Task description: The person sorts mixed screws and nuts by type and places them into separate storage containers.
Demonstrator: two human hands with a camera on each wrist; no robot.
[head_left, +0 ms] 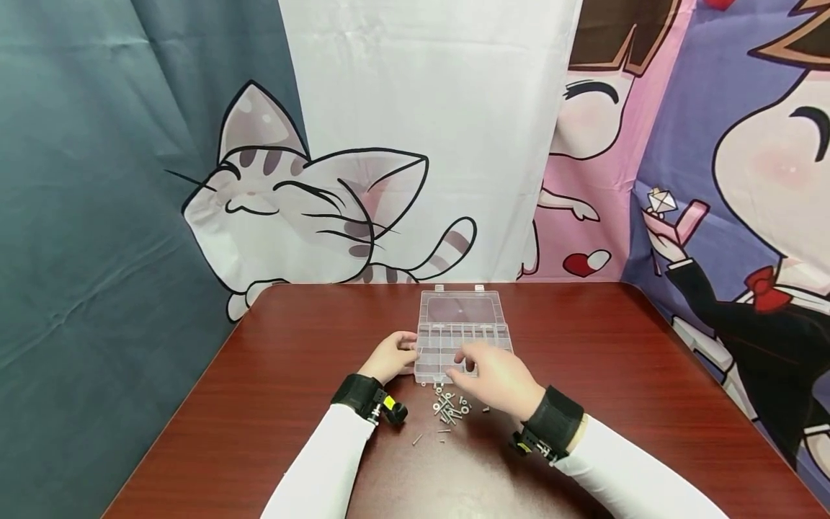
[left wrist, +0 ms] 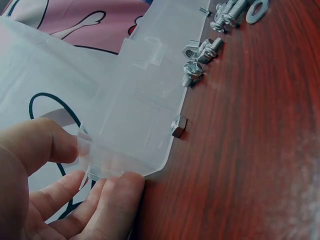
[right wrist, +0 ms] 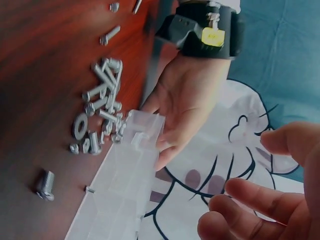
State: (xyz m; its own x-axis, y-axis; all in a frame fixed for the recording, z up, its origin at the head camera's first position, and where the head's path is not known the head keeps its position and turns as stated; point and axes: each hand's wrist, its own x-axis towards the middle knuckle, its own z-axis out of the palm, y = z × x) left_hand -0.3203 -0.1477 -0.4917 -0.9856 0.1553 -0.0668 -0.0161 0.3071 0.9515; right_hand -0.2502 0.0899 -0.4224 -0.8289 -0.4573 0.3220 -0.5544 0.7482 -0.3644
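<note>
A clear plastic compartment box (head_left: 426,376) lies on the table, its lid (head_left: 460,310) swung back away from me. At the box's left side, my left hand (head_left: 389,357) pinches the wall between thumb and fingers, which the left wrist view shows closely. My right hand (head_left: 496,375) hovers above the front right of the box and hides some compartments. Its thumb and fingers stand apart, with nothing seen between them in the right wrist view. A loose pile of metal bolts (head_left: 449,412), nuts (left wrist: 178,126) and washers (right wrist: 80,126) sits just in front of the box.
A few thin screws (head_left: 417,439) lie apart from the pile, nearer me. The reddish-brown table (head_left: 292,404) extends to both sides. Behind it hangs a printed cloth (head_left: 428,86) with cartoon figures. Each wrist wears a black strap (head_left: 553,424) with a small camera.
</note>
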